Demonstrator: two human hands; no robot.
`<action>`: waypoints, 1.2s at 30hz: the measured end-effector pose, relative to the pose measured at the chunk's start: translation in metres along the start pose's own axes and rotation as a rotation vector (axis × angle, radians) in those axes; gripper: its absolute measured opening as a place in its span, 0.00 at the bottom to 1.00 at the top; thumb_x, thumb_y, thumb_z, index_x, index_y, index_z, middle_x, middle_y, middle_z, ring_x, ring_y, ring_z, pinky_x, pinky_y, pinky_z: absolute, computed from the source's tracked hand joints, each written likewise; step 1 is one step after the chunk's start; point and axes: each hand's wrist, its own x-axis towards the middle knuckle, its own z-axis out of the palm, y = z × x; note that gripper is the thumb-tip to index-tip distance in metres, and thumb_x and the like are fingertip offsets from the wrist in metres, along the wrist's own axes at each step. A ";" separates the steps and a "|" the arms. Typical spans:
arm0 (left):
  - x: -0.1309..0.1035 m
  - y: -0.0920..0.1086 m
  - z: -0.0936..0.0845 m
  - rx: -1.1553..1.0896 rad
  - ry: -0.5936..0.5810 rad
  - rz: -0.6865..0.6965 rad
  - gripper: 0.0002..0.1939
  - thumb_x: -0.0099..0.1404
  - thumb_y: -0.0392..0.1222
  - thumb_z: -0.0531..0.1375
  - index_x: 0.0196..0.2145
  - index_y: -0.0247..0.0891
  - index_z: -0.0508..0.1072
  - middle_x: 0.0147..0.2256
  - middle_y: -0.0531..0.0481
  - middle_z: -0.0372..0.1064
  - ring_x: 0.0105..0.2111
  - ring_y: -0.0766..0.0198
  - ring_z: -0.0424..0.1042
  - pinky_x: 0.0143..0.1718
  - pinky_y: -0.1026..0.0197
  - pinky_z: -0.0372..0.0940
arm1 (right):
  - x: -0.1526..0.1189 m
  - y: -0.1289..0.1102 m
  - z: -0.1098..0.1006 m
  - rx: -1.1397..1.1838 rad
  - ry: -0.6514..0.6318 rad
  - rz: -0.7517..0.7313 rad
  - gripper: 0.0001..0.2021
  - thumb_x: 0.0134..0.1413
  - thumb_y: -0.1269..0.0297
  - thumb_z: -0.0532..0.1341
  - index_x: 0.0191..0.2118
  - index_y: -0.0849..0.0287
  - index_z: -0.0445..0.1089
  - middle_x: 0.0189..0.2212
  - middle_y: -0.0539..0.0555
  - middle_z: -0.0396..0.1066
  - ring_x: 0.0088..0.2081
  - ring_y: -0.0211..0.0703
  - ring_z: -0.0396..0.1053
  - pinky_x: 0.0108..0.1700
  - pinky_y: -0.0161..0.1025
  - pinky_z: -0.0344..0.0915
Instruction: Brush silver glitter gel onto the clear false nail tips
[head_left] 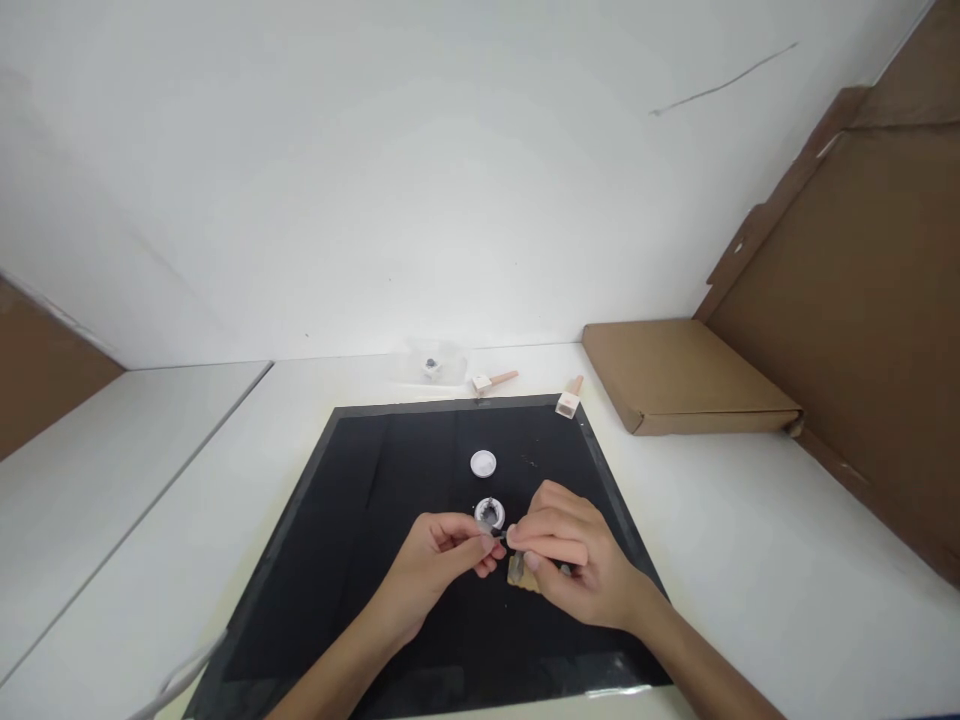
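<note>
My left hand pinches a small translucent piece, too small to name, between thumb and fingertips. In my right hand is a small brush with a thick pink handle, its dark tip pointing left and meeting or nearly meeting the piece. Just beyond the fingertips stands a small round white jar with grey, dark contents. Its likely lid, a white round cap, lies farther back. Partly under my right hand is a yellowish block with something greyish on it.
A black mat covers the middle of the white table. Along its back edge lie two small white square bottles with pink handles, and a clear tray. A flat cardboard box sits at the back right, beside tall cardboard.
</note>
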 end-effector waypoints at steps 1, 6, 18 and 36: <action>0.000 0.000 0.000 0.000 -0.005 0.001 0.08 0.52 0.41 0.66 0.22 0.33 0.79 0.22 0.49 0.73 0.23 0.69 0.67 0.27 0.67 0.61 | 0.001 -0.001 0.000 0.012 -0.005 -0.003 0.13 0.50 0.79 0.56 0.39 0.56 0.68 0.29 0.53 0.74 0.28 0.42 0.65 0.31 0.42 0.62; 0.001 0.001 0.002 -0.001 -0.013 0.024 0.09 0.51 0.42 0.67 0.22 0.33 0.78 0.20 0.51 0.71 0.23 0.70 0.66 0.27 0.67 0.61 | 0.003 -0.003 0.001 -0.034 -0.060 0.025 0.13 0.50 0.78 0.56 0.40 0.56 0.69 0.30 0.53 0.75 0.28 0.42 0.65 0.30 0.41 0.63; -0.001 0.001 0.002 0.026 -0.006 0.015 0.08 0.51 0.41 0.67 0.20 0.33 0.78 0.20 0.50 0.71 0.22 0.70 0.65 0.26 0.67 0.60 | 0.002 -0.004 -0.001 0.083 0.024 0.049 0.13 0.50 0.79 0.56 0.38 0.57 0.70 0.28 0.53 0.75 0.28 0.42 0.64 0.30 0.41 0.62; 0.000 -0.011 0.000 0.301 -0.036 0.216 0.06 0.55 0.34 0.60 0.23 0.33 0.76 0.23 0.49 0.70 0.25 0.67 0.66 0.28 0.65 0.61 | 0.009 -0.008 -0.002 0.132 0.034 0.067 0.11 0.50 0.78 0.56 0.23 0.57 0.69 0.23 0.52 0.75 0.23 0.38 0.62 0.27 0.38 0.60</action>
